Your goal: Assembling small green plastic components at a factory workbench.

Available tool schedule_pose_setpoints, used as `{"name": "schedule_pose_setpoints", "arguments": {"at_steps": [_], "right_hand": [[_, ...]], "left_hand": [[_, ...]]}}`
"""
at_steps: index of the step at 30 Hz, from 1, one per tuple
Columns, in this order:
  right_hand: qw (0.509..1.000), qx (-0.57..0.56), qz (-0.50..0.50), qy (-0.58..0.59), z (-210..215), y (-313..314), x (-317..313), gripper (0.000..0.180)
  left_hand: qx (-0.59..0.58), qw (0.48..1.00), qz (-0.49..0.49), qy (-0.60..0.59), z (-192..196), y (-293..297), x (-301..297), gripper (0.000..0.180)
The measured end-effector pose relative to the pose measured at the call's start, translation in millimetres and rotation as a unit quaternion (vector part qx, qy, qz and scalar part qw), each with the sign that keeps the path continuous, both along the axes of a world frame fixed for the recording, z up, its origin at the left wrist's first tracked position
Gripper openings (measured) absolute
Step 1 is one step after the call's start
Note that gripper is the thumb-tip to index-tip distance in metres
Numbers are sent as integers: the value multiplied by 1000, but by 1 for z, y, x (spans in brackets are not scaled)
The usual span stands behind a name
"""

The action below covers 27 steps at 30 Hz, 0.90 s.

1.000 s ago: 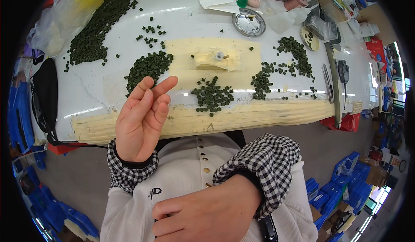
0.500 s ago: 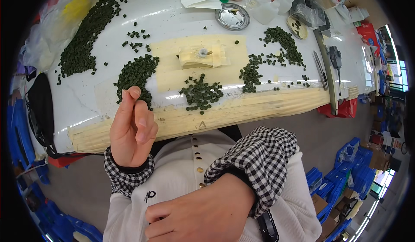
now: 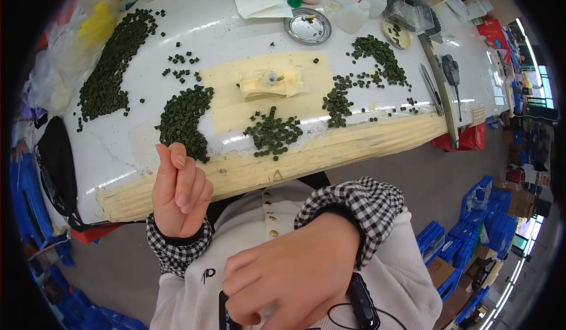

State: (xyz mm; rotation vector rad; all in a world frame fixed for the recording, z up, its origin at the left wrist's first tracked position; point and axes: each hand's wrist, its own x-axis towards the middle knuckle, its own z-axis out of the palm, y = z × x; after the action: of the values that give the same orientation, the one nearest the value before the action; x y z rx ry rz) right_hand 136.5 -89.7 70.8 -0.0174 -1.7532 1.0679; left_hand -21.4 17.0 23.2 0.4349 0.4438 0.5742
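Observation:
My left hand (image 3: 181,191) is raised palm up at the table's front edge, beside a heap of small dark green pellet-like pieces (image 3: 184,118). Its thumb and fingertips come together; whatever may be between them is too small to make out. Low in front of my chest, my right hand (image 3: 292,271) has its back up and fingers curled over a flat black device (image 3: 227,313), mostly hidden beneath it. A black oblong gadget (image 3: 362,300) with a thin cable is next to the right wrist. On the table a small tape-covered block (image 3: 272,85) carries a clear round piece on top.
More green pieces lie in a long heap (image 3: 109,73), a front heap (image 3: 272,134) and a right heap (image 3: 380,59). A round metal dish (image 3: 308,27), tweezers (image 3: 432,91) and a black handheld radio (image 3: 451,73) lie farther off. Padded yellowish tape (image 3: 283,165) lines the front edge.
My left hand has drawn slightly down from the nearby heap, fingertips still together. The right hand has moved right and up a little, and the black device's edge now shows. The view has shifted slightly.

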Motion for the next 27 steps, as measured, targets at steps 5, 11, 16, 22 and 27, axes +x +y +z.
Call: {"name": "schedule_pose_setpoints", "arguments": {"at_steps": [5, 11, 16, 22, 27], "right_hand": [[955, -183, -196, -127, -22, -17, 70, 15], [569, -146, -734, -342, -46, -23, 131, 7], [530, -90, -719, -441, -60, -2, 149, 6], [528, -85, -693, -484, -63, 10, 150, 7], [550, -133, -728, -387, -56, 4, 141, 8]], "left_hand": [[50, 996, -37, -65, -10, 8, -8, 39], [12, 999, -4, 32, 8, 1, 7, 25], [76, 994, -16, 82, 7, -5, 8, 28], [71, 997, 2, 15, -4, -3, 1, 22], [106, 992, -41, 49, -14, -3, 1, 17]]}}
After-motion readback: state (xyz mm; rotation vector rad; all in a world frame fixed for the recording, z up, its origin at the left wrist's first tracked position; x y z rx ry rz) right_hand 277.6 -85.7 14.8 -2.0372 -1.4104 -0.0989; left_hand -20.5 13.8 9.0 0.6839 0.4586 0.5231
